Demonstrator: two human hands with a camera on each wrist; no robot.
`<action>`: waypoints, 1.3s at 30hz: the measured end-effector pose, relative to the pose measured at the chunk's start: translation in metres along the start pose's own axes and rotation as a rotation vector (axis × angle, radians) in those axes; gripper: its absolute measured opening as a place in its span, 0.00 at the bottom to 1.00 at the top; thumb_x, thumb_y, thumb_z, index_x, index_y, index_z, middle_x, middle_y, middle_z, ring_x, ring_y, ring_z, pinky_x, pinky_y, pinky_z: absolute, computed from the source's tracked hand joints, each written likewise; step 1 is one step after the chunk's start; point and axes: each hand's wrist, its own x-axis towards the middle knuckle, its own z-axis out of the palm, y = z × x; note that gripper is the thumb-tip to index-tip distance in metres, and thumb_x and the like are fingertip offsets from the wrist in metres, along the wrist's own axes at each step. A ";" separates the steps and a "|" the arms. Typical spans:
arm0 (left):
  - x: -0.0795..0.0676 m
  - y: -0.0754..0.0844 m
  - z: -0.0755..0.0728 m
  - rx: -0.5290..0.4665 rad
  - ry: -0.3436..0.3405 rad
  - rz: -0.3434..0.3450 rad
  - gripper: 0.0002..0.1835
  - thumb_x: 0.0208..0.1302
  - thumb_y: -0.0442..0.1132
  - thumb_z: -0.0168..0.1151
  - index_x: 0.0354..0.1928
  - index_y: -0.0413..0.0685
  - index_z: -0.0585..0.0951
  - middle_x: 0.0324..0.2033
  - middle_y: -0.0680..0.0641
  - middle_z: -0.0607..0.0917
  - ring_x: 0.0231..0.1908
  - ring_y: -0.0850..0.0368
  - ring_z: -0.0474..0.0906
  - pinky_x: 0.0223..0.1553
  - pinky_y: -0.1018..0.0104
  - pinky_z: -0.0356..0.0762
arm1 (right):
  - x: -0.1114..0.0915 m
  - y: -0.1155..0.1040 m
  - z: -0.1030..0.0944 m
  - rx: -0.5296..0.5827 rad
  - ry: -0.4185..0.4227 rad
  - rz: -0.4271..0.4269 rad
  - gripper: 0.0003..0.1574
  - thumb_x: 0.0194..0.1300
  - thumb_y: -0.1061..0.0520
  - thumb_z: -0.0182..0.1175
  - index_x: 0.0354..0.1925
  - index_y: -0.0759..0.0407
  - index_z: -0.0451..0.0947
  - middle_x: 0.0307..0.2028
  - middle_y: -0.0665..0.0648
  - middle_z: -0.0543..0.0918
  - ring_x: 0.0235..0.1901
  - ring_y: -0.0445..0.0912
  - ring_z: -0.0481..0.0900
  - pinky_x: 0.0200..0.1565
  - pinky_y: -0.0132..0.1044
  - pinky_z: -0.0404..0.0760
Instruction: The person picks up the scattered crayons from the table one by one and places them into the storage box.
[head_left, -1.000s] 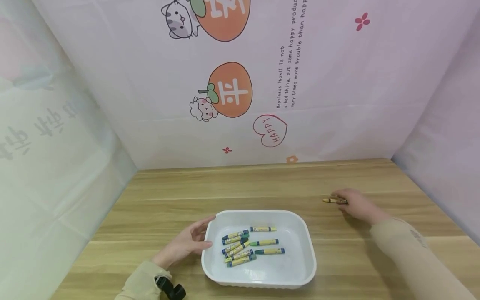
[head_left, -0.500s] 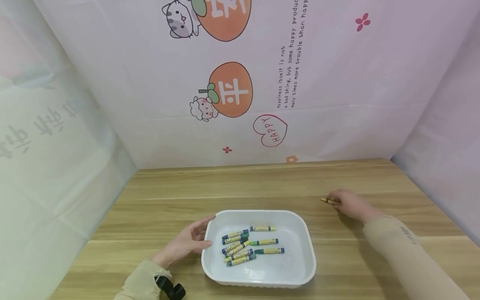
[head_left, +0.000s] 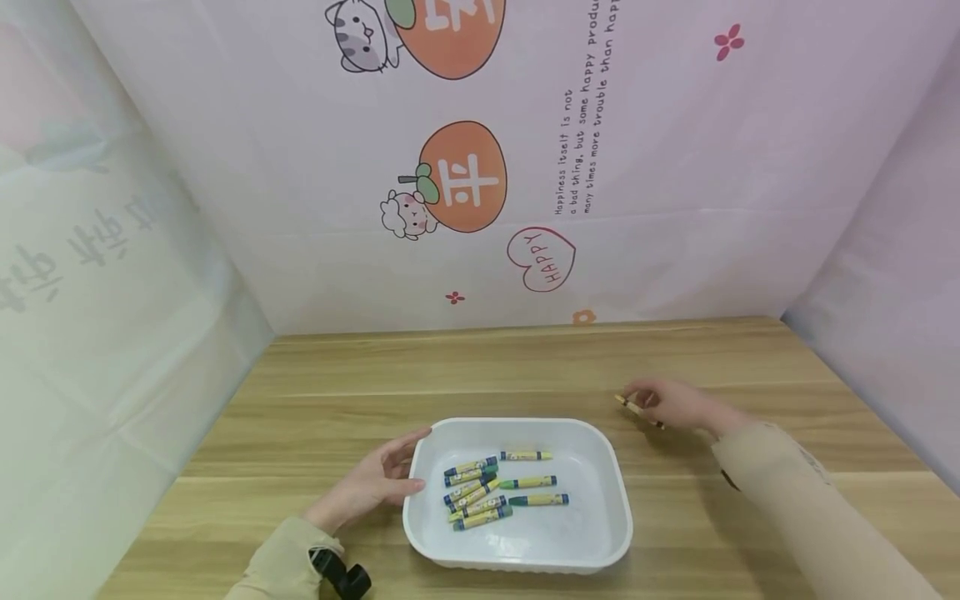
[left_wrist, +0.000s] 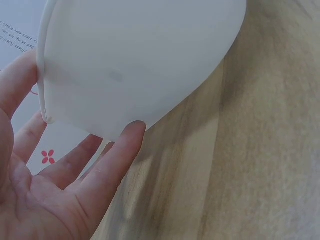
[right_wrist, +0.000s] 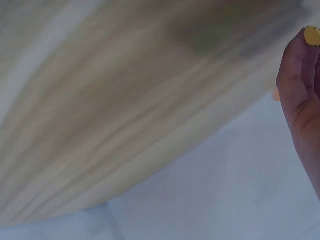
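Note:
In the head view, a white plastic tray [head_left: 517, 546] stands on the wooden table with several yellow-wrapped crayons [head_left: 483, 518] lying in its left half and middle. My left hand [head_left: 372, 482] grips the tray's left side, thumb over the rim; in the left wrist view its fingers [left_wrist: 120, 155] touch the outer wall. Right of the tray's far corner, my right hand [head_left: 678, 406] pinches a yellowish crayon [head_left: 633, 408] with dark bands, held at a slant. Only the crayon's round yellow end [right_wrist: 312, 36] shows in the right wrist view.
A pale printed cloth wall [head_left: 660, 267] closes off the table's back edge, with similar cloth at both sides. Bare wooden tabletop [head_left: 360, 375] shows behind the tray. A black strapped device [head_left: 340, 575] sits on the left wrist.
My right hand has moved left toward the tray with the crayon, which has turned to a steeper slant. The left hand and tray have stayed where they were.

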 end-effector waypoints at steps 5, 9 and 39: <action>0.000 0.000 0.000 -0.012 -0.002 -0.002 0.42 0.59 0.33 0.64 0.72 0.40 0.53 0.68 0.28 0.56 0.64 0.32 0.62 0.50 0.54 0.81 | 0.010 -0.029 -0.007 0.074 -0.011 -0.049 0.21 0.61 0.64 0.57 0.54 0.67 0.73 0.41 0.63 0.80 0.42 0.53 0.79 0.35 0.36 0.81; 0.000 -0.001 0.000 -0.020 -0.008 -0.002 0.43 0.59 0.33 0.64 0.72 0.40 0.53 0.68 0.27 0.56 0.64 0.32 0.62 0.49 0.54 0.81 | 0.014 -0.059 -0.011 0.121 -0.053 -0.061 0.24 0.61 0.62 0.58 0.56 0.64 0.73 0.43 0.60 0.79 0.45 0.51 0.78 0.37 0.35 0.82; 0.000 0.000 -0.001 -0.014 -0.006 0.002 0.42 0.59 0.33 0.64 0.72 0.41 0.53 0.68 0.28 0.57 0.63 0.34 0.63 0.49 0.54 0.81 | 0.051 -0.166 0.077 -0.322 -0.474 -0.040 0.22 0.58 0.69 0.59 0.42 0.44 0.82 0.39 0.45 0.81 0.44 0.41 0.77 0.52 0.37 0.78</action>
